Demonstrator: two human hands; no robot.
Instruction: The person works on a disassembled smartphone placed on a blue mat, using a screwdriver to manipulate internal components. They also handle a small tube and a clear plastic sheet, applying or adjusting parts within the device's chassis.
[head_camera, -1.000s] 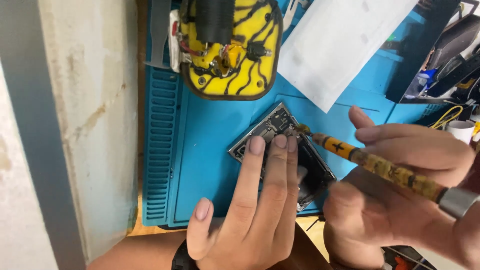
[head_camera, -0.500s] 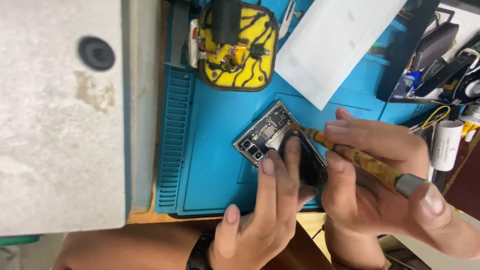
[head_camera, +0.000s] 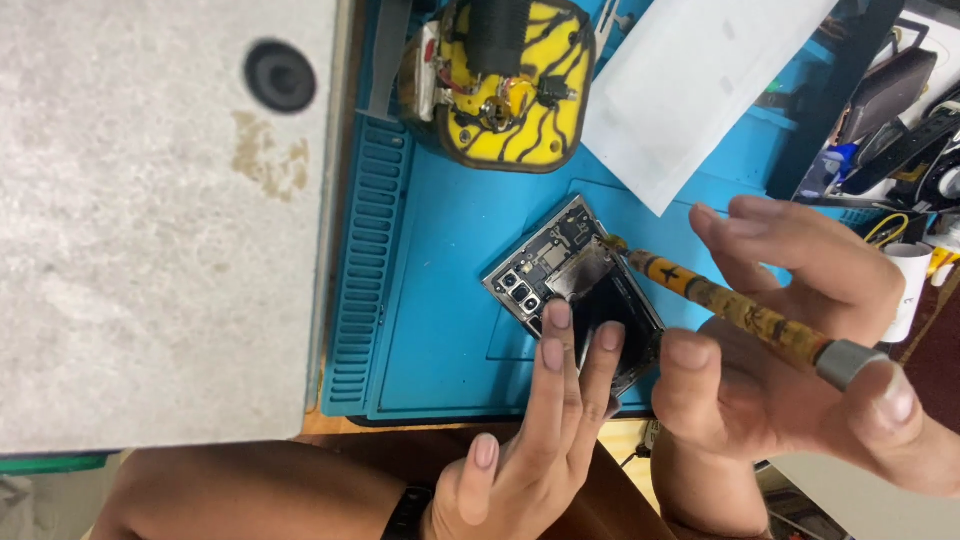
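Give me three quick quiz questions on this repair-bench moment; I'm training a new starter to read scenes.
1. True or false: the left hand presses its fingers on the opened phone.
2. What does the right hand hold?
3. The phone lies on: A) blue mat B) white paper C) grey slab

Key: 1 true. 2 a yellow-handled screwdriver, tip at the phone's top. 3 A.

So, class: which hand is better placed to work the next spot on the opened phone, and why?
Probably the right hand: it holds the screwdriver, tip at the opened phone. The left hand presses the phone onto the blue mat.
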